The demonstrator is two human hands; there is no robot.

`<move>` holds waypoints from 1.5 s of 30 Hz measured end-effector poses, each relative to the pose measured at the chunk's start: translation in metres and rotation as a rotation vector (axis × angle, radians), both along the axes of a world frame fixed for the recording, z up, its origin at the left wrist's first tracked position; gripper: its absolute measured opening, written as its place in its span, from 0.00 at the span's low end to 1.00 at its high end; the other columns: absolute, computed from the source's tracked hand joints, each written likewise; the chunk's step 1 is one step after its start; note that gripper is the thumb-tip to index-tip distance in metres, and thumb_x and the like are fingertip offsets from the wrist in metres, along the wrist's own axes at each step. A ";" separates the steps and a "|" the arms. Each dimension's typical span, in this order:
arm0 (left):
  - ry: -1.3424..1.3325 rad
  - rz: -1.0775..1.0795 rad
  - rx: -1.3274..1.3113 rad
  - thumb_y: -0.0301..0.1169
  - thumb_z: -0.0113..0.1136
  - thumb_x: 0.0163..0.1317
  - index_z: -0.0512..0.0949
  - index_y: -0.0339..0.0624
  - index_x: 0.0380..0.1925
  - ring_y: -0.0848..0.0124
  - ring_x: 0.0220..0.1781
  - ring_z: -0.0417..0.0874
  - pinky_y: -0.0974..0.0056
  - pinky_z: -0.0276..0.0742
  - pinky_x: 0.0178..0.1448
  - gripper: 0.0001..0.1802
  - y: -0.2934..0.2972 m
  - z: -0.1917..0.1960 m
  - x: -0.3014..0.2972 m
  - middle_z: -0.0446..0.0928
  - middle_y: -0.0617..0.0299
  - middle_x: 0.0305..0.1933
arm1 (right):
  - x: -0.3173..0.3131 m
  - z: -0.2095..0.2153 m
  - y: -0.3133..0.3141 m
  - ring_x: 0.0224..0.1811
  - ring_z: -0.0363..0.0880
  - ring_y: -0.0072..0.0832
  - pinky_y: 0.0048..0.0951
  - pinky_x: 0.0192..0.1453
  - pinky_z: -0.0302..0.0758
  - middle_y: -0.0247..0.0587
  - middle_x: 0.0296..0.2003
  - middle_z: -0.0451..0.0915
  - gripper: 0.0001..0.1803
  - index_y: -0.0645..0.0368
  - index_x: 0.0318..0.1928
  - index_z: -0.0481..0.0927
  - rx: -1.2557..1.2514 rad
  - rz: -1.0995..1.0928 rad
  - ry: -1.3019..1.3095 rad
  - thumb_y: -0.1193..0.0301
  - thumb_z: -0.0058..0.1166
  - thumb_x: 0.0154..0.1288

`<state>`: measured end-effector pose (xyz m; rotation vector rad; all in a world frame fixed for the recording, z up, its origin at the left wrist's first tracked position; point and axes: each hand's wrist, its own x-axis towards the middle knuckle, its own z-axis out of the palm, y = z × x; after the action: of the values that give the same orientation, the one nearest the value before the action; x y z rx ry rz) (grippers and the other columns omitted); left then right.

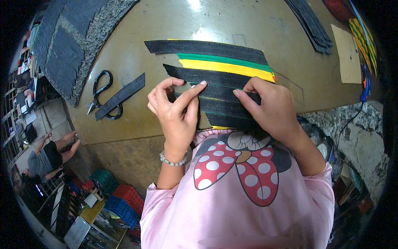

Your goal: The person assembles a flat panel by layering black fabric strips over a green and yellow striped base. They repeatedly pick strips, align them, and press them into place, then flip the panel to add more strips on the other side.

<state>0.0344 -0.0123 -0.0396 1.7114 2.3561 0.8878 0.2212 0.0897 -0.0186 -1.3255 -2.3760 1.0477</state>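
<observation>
Several black woven webbing strips (pixel 207 47) lie in a row across the table, with yellow ribbon (pixel 224 67) and green ribbon (pixel 224 60) showing between and beneath them. My left hand (pixel 176 108), with a beaded bracelet at the wrist, rests over the strips' left ends, fingers spread and fingertips on the webbing. At the right, my right hand (pixel 271 108) has its thumb and bent forefinger closed on a black webbing strip near my body; its other fingers are curled out of sight. Black-handled scissors (pixel 103 93) lie left of the hands, partly under a short loose black strip (pixel 122 95).
A stack of black strips (pixel 309 27) lies at the far right, near a tan card (pixel 347 54) and a bundle of striped cords (pixel 364 41). Dark slabs (pixel 66 45) cover the far left edge. Plastic crates (pixel 126 199) stand below left; another person (pixel 43 157) sits beyond.
</observation>
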 end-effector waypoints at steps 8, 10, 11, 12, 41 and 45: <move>-0.127 0.059 0.058 0.27 0.70 0.55 0.89 0.55 0.40 0.66 0.46 0.69 0.62 0.61 0.55 0.13 0.002 -0.005 -0.004 0.75 0.66 0.43 | -0.002 0.000 -0.003 0.27 0.83 0.47 0.46 0.30 0.77 0.45 0.26 0.83 0.13 0.57 0.32 0.78 0.068 0.028 -0.005 0.61 0.59 0.66; -0.158 0.080 0.096 0.25 0.69 0.55 0.88 0.50 0.42 0.65 0.48 0.74 0.60 0.66 0.56 0.14 0.005 -0.003 -0.007 0.76 0.63 0.41 | -0.002 0.000 -0.004 0.28 0.83 0.46 0.45 0.31 0.77 0.45 0.27 0.83 0.13 0.57 0.32 0.78 0.058 0.025 -0.010 0.60 0.59 0.66; -0.181 0.119 0.149 0.24 0.69 0.55 0.88 0.49 0.42 0.65 0.46 0.74 0.59 0.68 0.54 0.14 0.006 0.001 -0.006 0.76 0.62 0.40 | -0.001 0.000 -0.005 0.28 0.83 0.46 0.45 0.30 0.77 0.45 0.27 0.83 0.13 0.57 0.32 0.78 0.071 0.028 -0.014 0.60 0.59 0.66; -0.210 0.153 0.191 0.24 0.69 0.55 0.88 0.48 0.42 0.64 0.44 0.74 0.59 0.69 0.52 0.14 0.008 0.003 -0.006 0.76 0.61 0.39 | -0.001 -0.001 -0.005 0.28 0.83 0.46 0.45 0.30 0.78 0.45 0.27 0.83 0.13 0.57 0.32 0.77 0.085 0.032 -0.018 0.60 0.59 0.66; 0.092 -0.489 -0.360 0.50 0.57 0.67 0.69 0.59 0.70 0.50 0.80 0.54 0.46 0.53 0.78 0.32 -0.009 0.011 0.026 0.55 0.47 0.79 | 0.043 -0.005 0.002 0.25 0.82 0.46 0.46 0.30 0.75 0.47 0.22 0.80 0.19 0.56 0.30 0.78 0.045 -0.046 -0.044 0.54 0.61 0.65; 0.104 -0.457 -0.344 0.44 0.57 0.68 0.72 0.58 0.68 0.49 0.78 0.59 0.46 0.54 0.77 0.28 -0.006 0.014 0.030 0.60 0.47 0.77 | 0.042 -0.006 0.000 0.25 0.82 0.46 0.46 0.30 0.75 0.47 0.22 0.80 0.19 0.56 0.29 0.77 0.041 -0.051 -0.033 0.54 0.61 0.65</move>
<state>0.0640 -0.0181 -0.0251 2.0451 1.8946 0.3082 0.2636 0.0900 -0.0242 -1.3913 -2.3607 0.9650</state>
